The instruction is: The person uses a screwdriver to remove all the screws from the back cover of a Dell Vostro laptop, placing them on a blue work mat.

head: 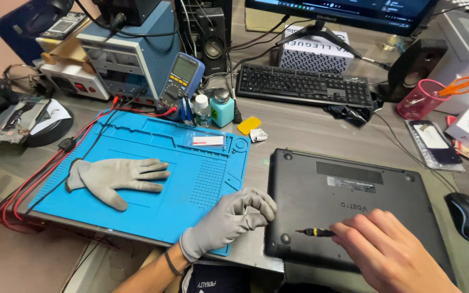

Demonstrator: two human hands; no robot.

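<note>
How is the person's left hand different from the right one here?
The left hand wears a grey work glove; the right hand is bare. The left hand is curled with fingertips pinched together at the laptop's left edge and holds no tool that shows; the right hand grips a small screwdriver with a yellow band, pointed at the laptop's underside. Both rest over or beside the upturned black laptop. A second grey glove lies flat on the blue mat.
</note>
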